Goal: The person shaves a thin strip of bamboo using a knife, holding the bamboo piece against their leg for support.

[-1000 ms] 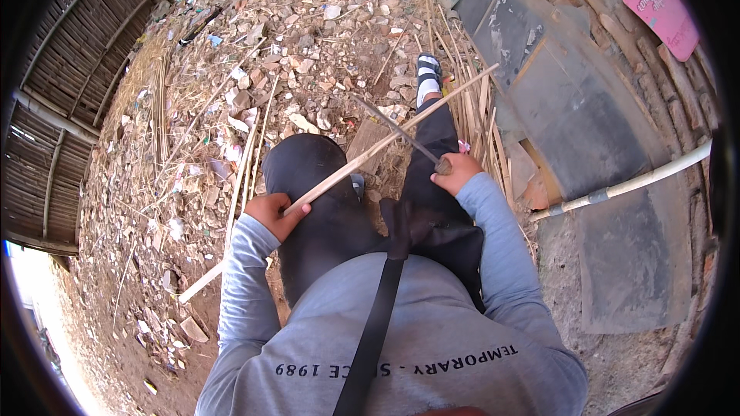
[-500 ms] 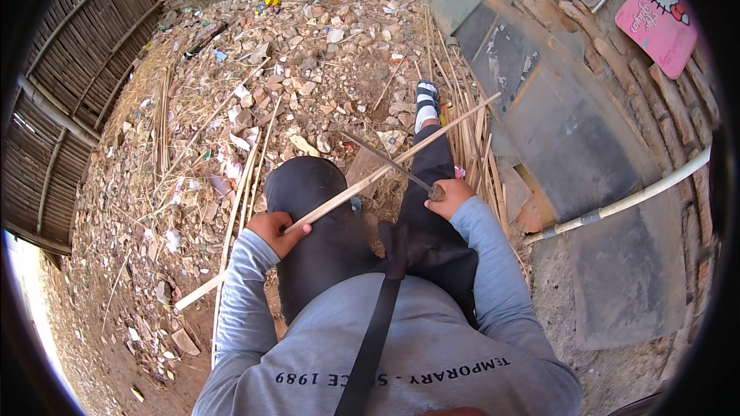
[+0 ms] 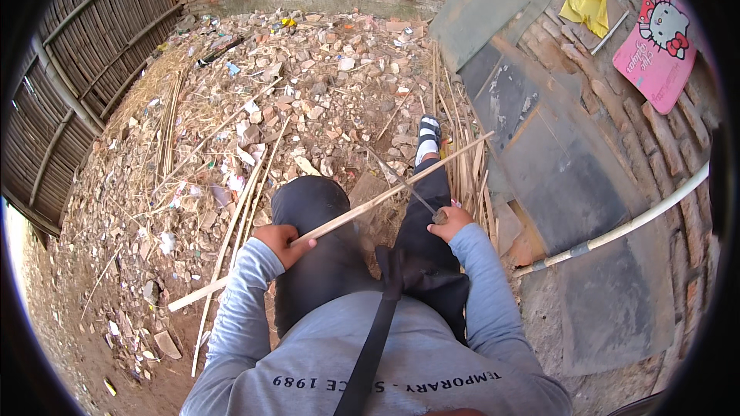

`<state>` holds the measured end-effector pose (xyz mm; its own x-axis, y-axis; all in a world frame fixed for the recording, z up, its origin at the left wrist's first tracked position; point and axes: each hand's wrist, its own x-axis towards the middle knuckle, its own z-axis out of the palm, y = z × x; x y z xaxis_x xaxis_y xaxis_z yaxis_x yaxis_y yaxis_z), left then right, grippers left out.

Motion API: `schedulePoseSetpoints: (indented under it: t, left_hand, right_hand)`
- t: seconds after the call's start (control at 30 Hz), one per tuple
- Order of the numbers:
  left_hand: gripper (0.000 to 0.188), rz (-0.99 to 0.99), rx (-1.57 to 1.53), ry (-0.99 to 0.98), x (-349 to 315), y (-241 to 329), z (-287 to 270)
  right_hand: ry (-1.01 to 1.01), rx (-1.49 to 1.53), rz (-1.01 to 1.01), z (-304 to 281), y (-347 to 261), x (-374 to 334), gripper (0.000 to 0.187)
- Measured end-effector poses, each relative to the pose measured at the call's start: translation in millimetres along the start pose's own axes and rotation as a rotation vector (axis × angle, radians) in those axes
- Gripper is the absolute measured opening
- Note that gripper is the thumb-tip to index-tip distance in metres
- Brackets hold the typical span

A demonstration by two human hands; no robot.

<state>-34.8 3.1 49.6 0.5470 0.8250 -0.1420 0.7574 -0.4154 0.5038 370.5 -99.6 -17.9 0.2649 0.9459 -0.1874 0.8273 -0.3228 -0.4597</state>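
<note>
Knife (image 3: 421, 199) and wooden stick (image 3: 354, 213) crossed over the lap.
Head view: the left hand (image 3: 282, 246) is clamped on the stick, slanting across the left thigh; the right hand (image 3: 455, 223) grips the knife's handle. Thin strips (image 3: 462, 177) line the rubble ground's (image 3: 339, 100) right side.

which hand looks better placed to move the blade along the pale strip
Probably the right hand: it grips the handle, and the blade crosses the pale strip. The left hand is occupied, holding that strip over the left leg.
</note>
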Motion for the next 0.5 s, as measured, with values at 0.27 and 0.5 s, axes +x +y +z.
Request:
schedulePoseSetpoints:
  t: [0.27, 0.5]
  left_hand:
    - [0.056, -0.028, -0.024, -0.022, -5.0, 1.5, -2.8]
    - [0.056, -0.007, 0.038, -0.020, -2.5, -5.6, -1.0]
  right_hand:
    - [-0.025, -0.035, -0.016, 4.4, -1.1, 3.3, 0.038]
    - [0.023, 0.016, -0.010, 10.3, -5.4, -4.4, 0.035]
